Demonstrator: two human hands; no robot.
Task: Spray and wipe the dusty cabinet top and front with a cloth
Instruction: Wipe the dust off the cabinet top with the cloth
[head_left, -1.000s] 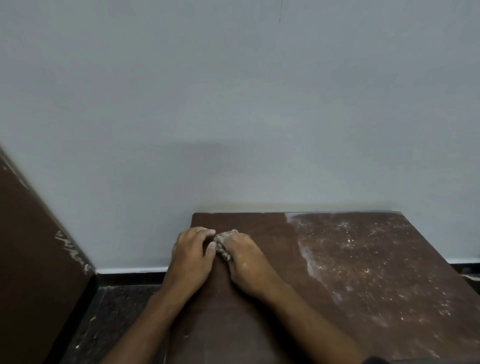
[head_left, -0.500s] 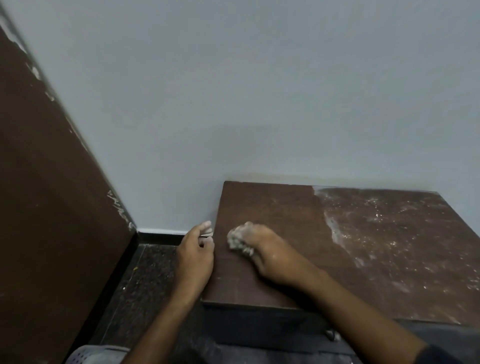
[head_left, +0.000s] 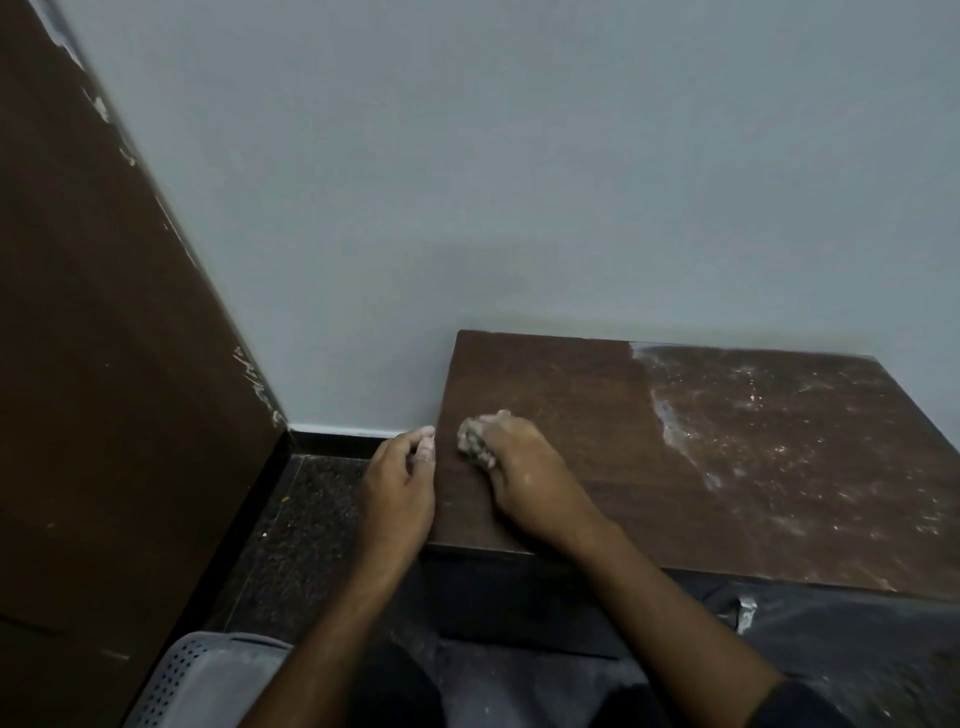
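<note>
A low brown cabinet (head_left: 571, 395) stands against the grey wall. The left part of its top looks wiped; the right part (head_left: 789, 436) carries white dust, with a pale ridge of dust along the boundary. My right hand (head_left: 524, 478) presses a small crumpled, dust-coated cloth (head_left: 470, 441) onto the top near the left edge. My left hand (head_left: 402, 483) hangs beside the cabinet's left edge with curled, dust-whitened fingers and holds nothing that I can see. The cabinet front (head_left: 519, 603) is dark and partly hidden by my arms. No spray bottle is in view.
A tall brown panel (head_left: 104, 364) with chipped white marks leans or stands at the left. Dark speckled floor (head_left: 301, 519) lies between it and the cabinet. A grey perforated basket (head_left: 202, 675) sits at the bottom left. Dark dusty cloth or clothing (head_left: 831, 639) shows at bottom right.
My view has tilted down and left. The left hand has left the cabinet top and now sits off its left edge. The right hand with the cloth stays near that edge.
</note>
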